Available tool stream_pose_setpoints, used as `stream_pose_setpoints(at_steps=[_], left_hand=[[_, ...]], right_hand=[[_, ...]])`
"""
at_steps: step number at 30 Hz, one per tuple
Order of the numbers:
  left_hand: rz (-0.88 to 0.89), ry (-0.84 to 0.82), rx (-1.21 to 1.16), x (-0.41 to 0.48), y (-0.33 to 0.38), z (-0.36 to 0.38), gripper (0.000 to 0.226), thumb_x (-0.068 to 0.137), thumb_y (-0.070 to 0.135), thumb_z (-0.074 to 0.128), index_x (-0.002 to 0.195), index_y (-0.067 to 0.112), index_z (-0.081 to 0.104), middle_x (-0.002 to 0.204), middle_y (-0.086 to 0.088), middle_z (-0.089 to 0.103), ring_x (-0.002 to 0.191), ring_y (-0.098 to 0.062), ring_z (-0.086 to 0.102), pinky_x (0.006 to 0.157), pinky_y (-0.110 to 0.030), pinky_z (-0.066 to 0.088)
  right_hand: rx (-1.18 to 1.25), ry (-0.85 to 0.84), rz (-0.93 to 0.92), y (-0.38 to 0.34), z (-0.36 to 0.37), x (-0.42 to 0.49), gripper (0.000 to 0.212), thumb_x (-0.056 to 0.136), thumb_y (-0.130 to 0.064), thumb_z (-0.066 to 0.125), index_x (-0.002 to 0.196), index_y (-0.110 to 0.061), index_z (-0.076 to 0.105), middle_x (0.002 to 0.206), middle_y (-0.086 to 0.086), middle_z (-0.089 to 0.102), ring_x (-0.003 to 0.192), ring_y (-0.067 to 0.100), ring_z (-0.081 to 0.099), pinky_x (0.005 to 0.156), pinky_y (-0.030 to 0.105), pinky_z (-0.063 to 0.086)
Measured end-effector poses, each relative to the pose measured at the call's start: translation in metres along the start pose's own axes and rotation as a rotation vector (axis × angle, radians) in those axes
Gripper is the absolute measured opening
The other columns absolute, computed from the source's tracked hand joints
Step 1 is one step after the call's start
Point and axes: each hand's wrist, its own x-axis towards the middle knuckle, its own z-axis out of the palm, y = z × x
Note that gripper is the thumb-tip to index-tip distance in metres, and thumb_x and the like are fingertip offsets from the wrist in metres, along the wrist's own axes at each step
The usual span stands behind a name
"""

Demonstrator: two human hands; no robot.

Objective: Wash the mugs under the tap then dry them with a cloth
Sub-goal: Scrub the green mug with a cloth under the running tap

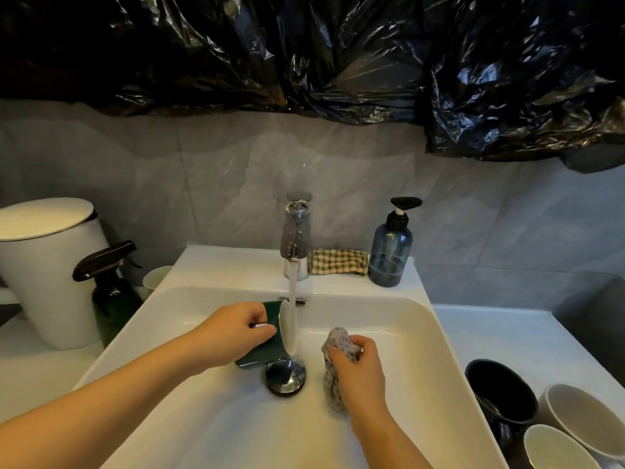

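Observation:
My left hand grips a dark green mug by its handle, tipped on its side over the sink, its mouth facing the stream of water from the chrome tap. Water runs past the mug's rim down to the drain. My right hand holds a crumpled grey speckled cloth in the basin, right of the drain. A folded checked cloth lies on the ledge beside the tap.
A blue pump bottle stands right of the tap. At the lower right on the counter sit a black mug and two white mugs. Left of the sink are a green spray bottle and a white lidded bin.

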Motion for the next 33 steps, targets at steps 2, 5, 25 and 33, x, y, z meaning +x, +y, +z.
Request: stream_pose_setpoints(at_steps=[2,5,25,33], left_hand=[[0.096,0.014,0.224,-0.004,-0.002,0.003,0.027,0.094,0.032,0.051,0.070,0.024,0.043,0.071,0.007,0.051,0.063,-0.008,0.045,0.054,-0.017,0.033],[0.173,0.011,0.431,-0.007,-0.006,0.007,0.028,0.095,0.035,0.048,0.070,0.029,0.039,0.072,0.011,0.050,0.064,-0.006,0.045,0.054,-0.017,0.033],[0.230,0.178,0.025,0.011,-0.008,0.035,0.020,0.096,0.033,0.048,0.079,0.023,0.048,0.074,0.007,0.053,0.070,-0.011,0.049,0.060,-0.021,0.037],[-0.338,-0.065,-1.286,0.023,-0.015,0.044,0.039,0.097,0.027,0.043,0.059,0.017,0.040,0.041,0.006,0.023,0.036,-0.010,0.025,0.045,-0.021,0.026]], right_hand=[[0.000,-0.006,-0.004,0.000,0.000,-0.001,0.020,0.090,-0.025,0.061,0.102,-0.025,0.046,0.087,-0.016,0.050,0.077,-0.001,0.048,0.062,0.016,0.038],[-0.007,-0.012,0.000,-0.001,0.000,-0.001,0.017,0.090,-0.024,0.060,0.097,-0.026,0.046,0.086,-0.014,0.051,0.076,0.000,0.048,0.059,0.012,0.036],[0.016,0.107,-0.010,-0.008,0.000,0.003,0.020,0.085,-0.035,0.066,0.091,-0.027,0.048,0.091,-0.009,0.056,0.081,0.007,0.053,0.074,0.027,0.043],[0.172,0.089,0.030,-0.028,0.007,0.022,0.008,0.092,-0.035,0.054,0.096,-0.028,0.052,0.099,-0.007,0.055,0.094,0.011,0.054,0.082,0.027,0.046]])
